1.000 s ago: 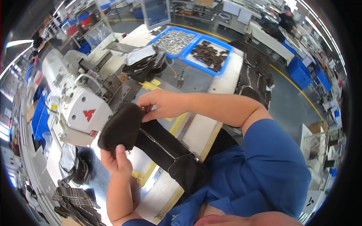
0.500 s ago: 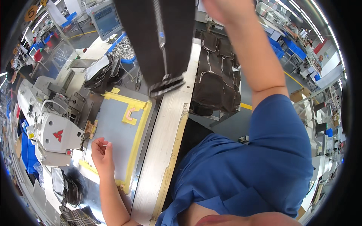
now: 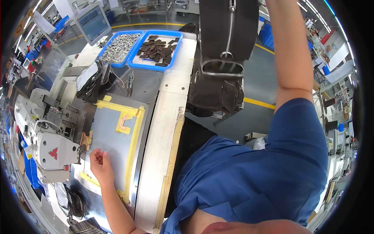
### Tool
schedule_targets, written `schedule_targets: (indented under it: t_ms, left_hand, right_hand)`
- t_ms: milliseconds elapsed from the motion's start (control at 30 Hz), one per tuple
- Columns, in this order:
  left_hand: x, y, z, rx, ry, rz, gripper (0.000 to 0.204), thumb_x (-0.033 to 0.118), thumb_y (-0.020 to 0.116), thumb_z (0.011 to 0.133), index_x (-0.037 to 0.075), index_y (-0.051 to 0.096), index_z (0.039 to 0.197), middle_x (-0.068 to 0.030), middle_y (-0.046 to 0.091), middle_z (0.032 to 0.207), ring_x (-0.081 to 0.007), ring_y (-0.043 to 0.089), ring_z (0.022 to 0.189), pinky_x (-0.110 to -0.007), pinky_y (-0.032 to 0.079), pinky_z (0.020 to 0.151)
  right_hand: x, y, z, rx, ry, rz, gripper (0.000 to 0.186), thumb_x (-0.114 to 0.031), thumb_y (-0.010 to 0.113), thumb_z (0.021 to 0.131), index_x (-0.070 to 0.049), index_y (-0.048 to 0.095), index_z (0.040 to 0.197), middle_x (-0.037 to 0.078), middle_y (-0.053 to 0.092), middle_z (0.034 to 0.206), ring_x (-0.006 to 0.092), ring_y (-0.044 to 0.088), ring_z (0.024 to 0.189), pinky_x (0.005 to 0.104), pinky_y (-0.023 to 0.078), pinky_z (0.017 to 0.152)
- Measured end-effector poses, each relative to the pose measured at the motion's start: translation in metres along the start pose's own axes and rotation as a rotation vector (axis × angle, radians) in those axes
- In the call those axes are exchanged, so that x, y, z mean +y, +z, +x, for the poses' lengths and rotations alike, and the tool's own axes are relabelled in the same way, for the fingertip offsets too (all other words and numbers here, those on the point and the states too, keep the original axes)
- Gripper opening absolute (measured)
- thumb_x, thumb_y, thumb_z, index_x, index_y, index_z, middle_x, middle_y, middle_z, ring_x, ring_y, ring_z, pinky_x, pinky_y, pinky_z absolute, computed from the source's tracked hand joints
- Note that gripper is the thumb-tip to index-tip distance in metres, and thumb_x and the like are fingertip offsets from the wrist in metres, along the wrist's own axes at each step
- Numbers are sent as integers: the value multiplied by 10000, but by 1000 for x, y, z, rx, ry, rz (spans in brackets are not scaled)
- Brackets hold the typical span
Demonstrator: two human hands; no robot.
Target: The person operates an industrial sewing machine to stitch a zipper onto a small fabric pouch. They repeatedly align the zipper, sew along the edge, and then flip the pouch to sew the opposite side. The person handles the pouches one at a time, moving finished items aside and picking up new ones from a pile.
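Observation:
A long dark fabric piece with a zipper (image 3: 230,33) hangs high at top centre, an oval zipped opening at its lower end, over a stack of dark zipped bags (image 3: 212,97). My right forearm reaches up beside it; the hand is beyond the top edge. My left hand (image 3: 100,163) is empty, fingers loosely curled but open, over the grey plate (image 3: 110,144) edged with yellow tape, beside the white sewing machine (image 3: 52,144).
Two blue trays (image 3: 171,65) hold metal parts and dark patches, behind pliers (image 3: 129,84) and a pile of pieces (image 3: 95,82). A screen (image 3: 93,24) stands behind. More pieces (image 3: 74,201) lie lower left. The wooden table edge (image 3: 175,148) borders my body.
The dark piece has left the sewing table and risen to top right with my right arm, whose hand left the frame. My left hand released it and dropped back over the plate.

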State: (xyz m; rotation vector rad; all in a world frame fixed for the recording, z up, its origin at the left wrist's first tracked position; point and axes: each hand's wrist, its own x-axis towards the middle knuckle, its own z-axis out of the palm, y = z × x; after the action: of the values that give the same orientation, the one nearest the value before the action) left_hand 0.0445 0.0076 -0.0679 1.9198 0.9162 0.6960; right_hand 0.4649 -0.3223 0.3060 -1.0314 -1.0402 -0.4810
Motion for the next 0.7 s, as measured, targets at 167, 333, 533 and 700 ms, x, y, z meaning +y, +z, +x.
schedule_targets:
  t_ms: [167,333,533,700]
  left_hand:
    - [-1,-4,-4,15,0,37,262,73,720,1004,-10,654,1243,-41,662,1016,-101,584,843,-255,510,756]
    - [2,13,2,-2,31,65,267,66,742,978,-13,672,1223,-51,662,1018,-114,586,835,-266,521,747]
    - [11,-3,-11,-39,81,228,281,95,796,924,-20,703,1162,-139,706,1046,-227,658,861,-354,558,789]
    - [56,-21,-34,-144,298,616,312,202,815,892,25,741,1138,-180,726,1122,-392,689,1052,-467,557,932]
  right_hand:
    - [119,-84,-2,213,303,-381,254,-206,636,1094,43,680,1113,131,742,1001,216,688,894,373,554,846]
    - [275,-230,-66,55,496,-1134,559,-502,650,1036,23,747,1204,234,778,1126,341,735,1068,451,547,959]
    - [304,-166,-134,-200,598,-1280,594,-574,579,1039,-27,782,1150,249,770,1140,420,724,1129,490,533,996]
    - [286,-35,-166,-534,503,-766,374,-367,635,1091,-16,759,1125,-6,697,928,103,604,891,294,490,816]
